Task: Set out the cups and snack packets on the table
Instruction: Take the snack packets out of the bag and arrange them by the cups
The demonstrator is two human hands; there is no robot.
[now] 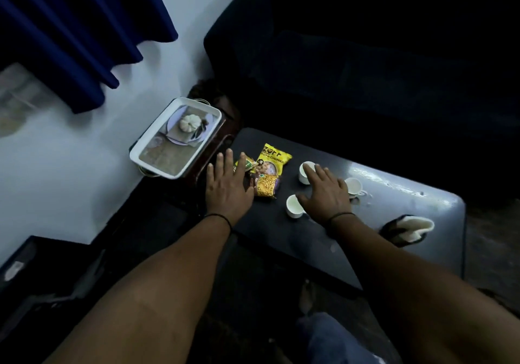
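Three snack packets lie together on the dark table: a large yellow packet, a small green-and-yellow packet and a dark packet of yellow snack. My left hand lies flat, fingers spread, over the left edge of the packets. Three white cups stand to the right: a far cup, a near cup and a right cup. My right hand hovers open among the cups, fingertips at the far cup's rim, holding nothing.
A white-rimmed tray with a printed picture sits on a dark wooden stool by the wall, left of the table. A white cloth item lies on the table's right end. A dark sofa stands behind; a blue curtain hangs upper left.
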